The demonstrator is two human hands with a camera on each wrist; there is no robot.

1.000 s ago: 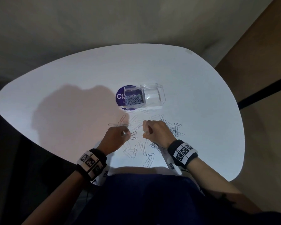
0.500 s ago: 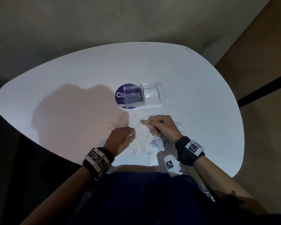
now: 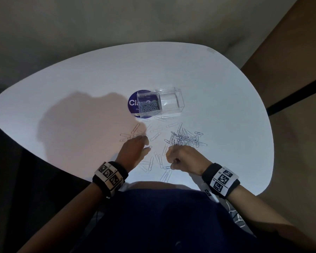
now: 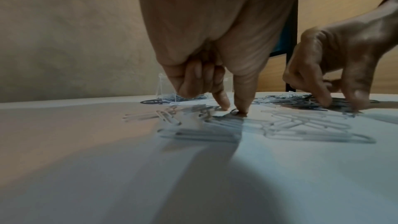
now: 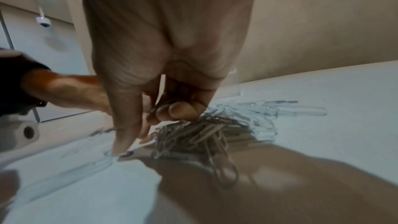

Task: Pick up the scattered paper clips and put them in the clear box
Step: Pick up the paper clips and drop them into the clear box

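Paper clips (image 3: 185, 138): a tangled heap on the white table (image 3: 80, 79), at about 5 o'clock from the clear box (image 3: 171, 103) and near it. More lie singly and flat: a few at 6 o'clock just below the box, a few at 7 o'clock by the left hand (image 3: 133, 152), others between the two hands and toward the near table edge. The box's left compartment already holds a mound of clips; the right compartment looks bare.

Handling, as a judgement: thin bent wire, light, stiff, slick on this smooth top. Flat singles give nothing to get under, so a fingertip likely has to press one end or drag the clip to tip it up. The heap is interlocked; a pinch at its edge may lift several, with stragglers dropping off. Best hold is across the wires in a bunch, not at a single loop.

Right hand (image 3: 184, 157): at 6 o'clock of the heap, touching its near edge. Wrist view shows the fingers (image 5: 178, 111) curled with some wire caught against them, thumb tip down on the table by a lone clip. How many it holds I cannot tell.

Left hand: index and thumb tips planted on the table, close together, a clip loop at the thumb tip; other fingers folded into the palm. Nothing lifted yet.

A round purple label (image 3: 132, 103) lies under the box's left end.
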